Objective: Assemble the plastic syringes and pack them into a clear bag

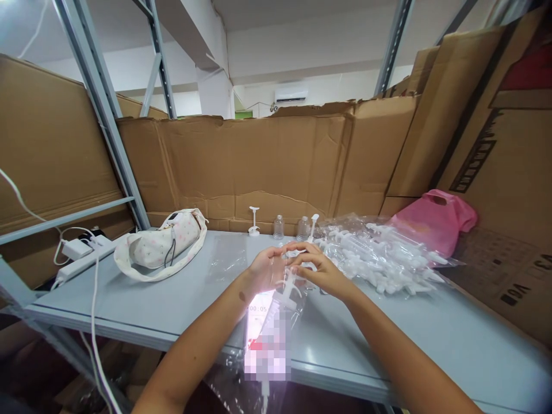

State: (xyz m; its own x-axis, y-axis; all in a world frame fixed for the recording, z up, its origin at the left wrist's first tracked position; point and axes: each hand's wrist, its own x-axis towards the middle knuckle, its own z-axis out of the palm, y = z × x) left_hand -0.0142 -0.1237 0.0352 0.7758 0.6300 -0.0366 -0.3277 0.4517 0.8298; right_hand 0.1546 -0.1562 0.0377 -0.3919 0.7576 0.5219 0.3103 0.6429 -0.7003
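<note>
My left hand (268, 269) and my right hand (317, 269) meet over the front of the table, fingertips close together. Both are closed at the upper part of a clear plastic bag (297, 313). Inside the bag is a white pump top (284, 296), tilted, its lower end toward me. Behind it glows a phone screen (259, 307) showing a timer, partly blurred. Just beyond my hands stand two clear bottles (279, 227), a white pump (254, 223) upright on its cap, and another white pump (313, 225), partly hidden by my right hand.
Right of my hands lies a clear bag of many white pumps (383, 259), with a pink plastic bag (435, 221) behind. Flat clear bags (228, 256) lie left. Farther left are a cloth bag (161, 244) and a power strip (86, 261) with cables. Cardboard (259, 155) walls the back.
</note>
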